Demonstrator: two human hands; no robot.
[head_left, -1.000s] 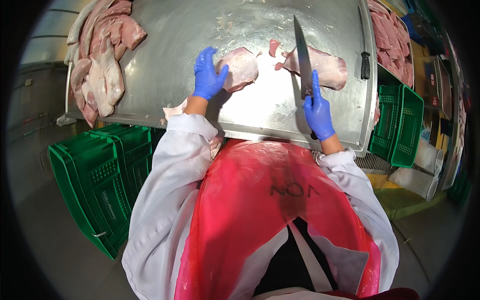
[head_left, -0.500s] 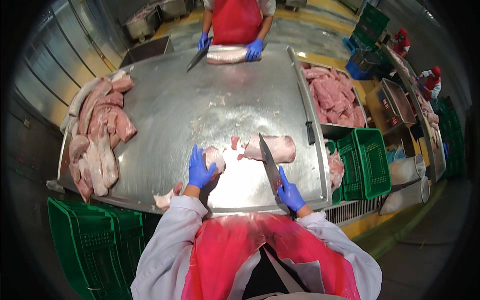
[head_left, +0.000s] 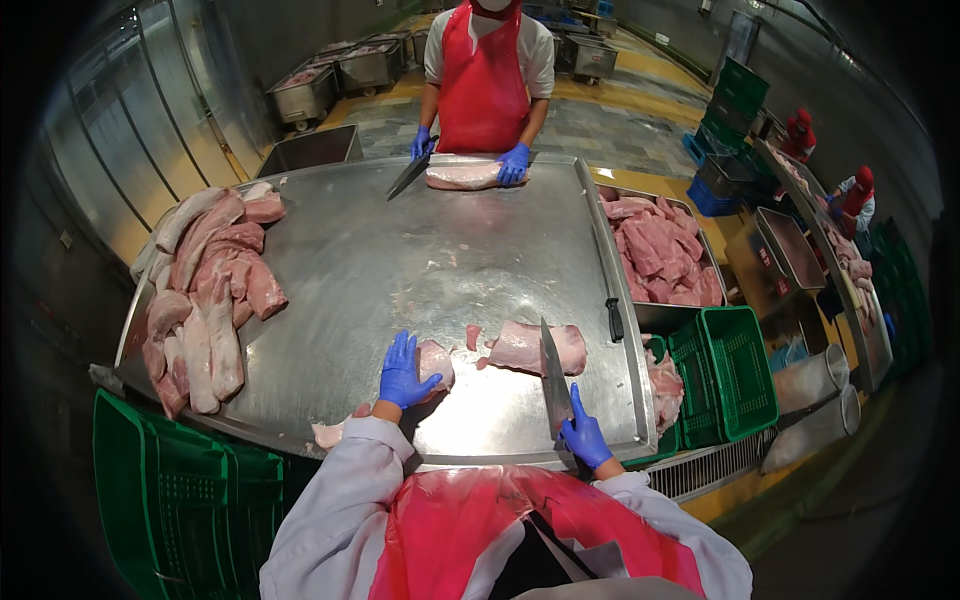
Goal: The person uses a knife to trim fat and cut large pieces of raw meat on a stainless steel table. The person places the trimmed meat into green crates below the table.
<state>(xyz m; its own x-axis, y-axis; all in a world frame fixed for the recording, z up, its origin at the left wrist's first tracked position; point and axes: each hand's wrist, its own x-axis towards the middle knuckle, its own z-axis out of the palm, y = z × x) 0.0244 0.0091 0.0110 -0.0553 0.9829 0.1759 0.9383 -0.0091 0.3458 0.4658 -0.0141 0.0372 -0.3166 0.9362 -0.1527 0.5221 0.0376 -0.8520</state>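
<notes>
So I've got a blue-gloved left hand [head_left: 405, 374] spread against a rounded pink meat chunk [head_left: 434, 364], blue-gloved right hand [head_left: 587, 440] gripping a long steel knife [head_left: 555, 385], oblong pink meat slab [head_left: 517, 346] at the chunk's 3 o'clock.

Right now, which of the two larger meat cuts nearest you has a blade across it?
The cut farther right: the knife in the right grip crosses it in view. The other cut, beside the left grip, has no blade over it.

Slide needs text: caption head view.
Blue-gloved left hand against a pink meat chunk, blue-gloved right hand holding a long steel knife, at a grey metal table.
</notes>
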